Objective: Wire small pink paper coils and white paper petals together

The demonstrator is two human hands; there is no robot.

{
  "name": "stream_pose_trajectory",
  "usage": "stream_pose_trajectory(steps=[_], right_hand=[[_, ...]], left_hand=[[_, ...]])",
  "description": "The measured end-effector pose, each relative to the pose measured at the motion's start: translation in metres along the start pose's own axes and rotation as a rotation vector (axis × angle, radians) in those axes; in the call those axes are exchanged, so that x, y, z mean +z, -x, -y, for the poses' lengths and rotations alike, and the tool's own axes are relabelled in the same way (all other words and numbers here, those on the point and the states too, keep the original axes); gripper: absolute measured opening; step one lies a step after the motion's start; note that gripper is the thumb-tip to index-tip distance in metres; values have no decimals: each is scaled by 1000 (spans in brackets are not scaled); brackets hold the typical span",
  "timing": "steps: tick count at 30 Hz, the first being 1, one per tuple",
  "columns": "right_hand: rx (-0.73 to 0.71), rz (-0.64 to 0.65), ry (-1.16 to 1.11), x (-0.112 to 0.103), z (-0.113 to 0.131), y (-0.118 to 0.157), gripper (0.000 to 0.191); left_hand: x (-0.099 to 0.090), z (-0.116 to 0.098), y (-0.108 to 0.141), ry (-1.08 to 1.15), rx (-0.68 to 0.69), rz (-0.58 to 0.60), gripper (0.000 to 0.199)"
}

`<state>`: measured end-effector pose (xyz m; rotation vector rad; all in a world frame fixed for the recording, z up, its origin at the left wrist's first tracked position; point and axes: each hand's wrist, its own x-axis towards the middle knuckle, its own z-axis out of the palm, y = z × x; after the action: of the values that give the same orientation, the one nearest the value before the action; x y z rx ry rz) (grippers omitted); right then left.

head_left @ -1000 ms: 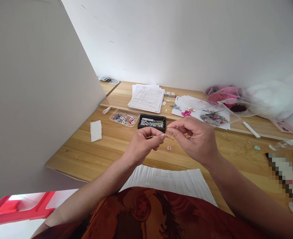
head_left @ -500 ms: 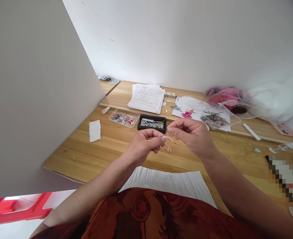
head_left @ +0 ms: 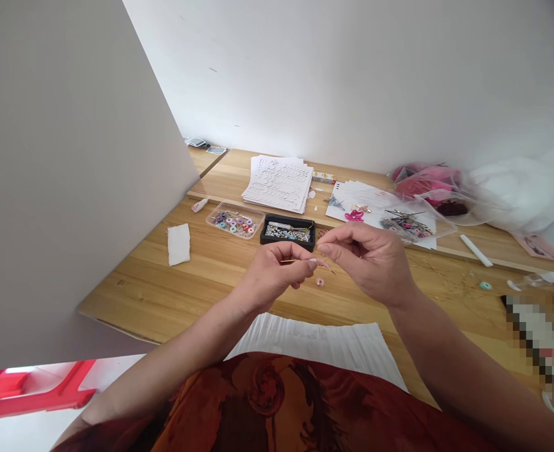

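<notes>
My left hand [head_left: 277, 273] is closed in a pinch on a slim pink strip [head_left: 322, 263] with a thin wire, whose dark tip sticks out to the right. Close beside it, my right hand [head_left: 373, 260] pinches a fine thread at thumb and forefinger; the strand is barely visible. Just below the fingertips is a small pink bobbin [head_left: 320, 282]. Behind my hands stand a black tray [head_left: 263, 238] of silvery beads with a white tube in it, and a clear plastic box [head_left: 209, 221] holding several coloured thread bobbins.
Stacked white sheets [head_left: 279, 185] with cut shapes lie at the back. Right of them are a pink flower [head_left: 354, 215], a clear bag [head_left: 411, 229] of stems and a white stick [head_left: 476, 250]. A paper piece [head_left: 179, 245] lies left; white crumpled paper [head_left: 314, 336] lies in front of me.
The right hand has shifted slightly right and the pink strip tilts a little differently in the left fingers. Both hands keep their pinch. The camera view has moved slightly.
</notes>
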<state>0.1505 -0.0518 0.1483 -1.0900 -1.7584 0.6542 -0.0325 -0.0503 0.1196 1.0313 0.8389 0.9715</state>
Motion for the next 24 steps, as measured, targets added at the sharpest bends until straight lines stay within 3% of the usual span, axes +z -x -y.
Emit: stream_pose_trajectory(steps=[7, 14, 24], right_hand=[[121, -5, -93, 2, -12, -3, 12], [260, 24, -364, 9, -27, -4, 19], [109, -69, -163, 4, -10, -5, 10]], left_hand=[[-1, 0, 0, 24, 25, -3, 27], [0, 0, -3, 93, 3, -12, 30], [1, 0, -2, 91, -15, 17, 23]])
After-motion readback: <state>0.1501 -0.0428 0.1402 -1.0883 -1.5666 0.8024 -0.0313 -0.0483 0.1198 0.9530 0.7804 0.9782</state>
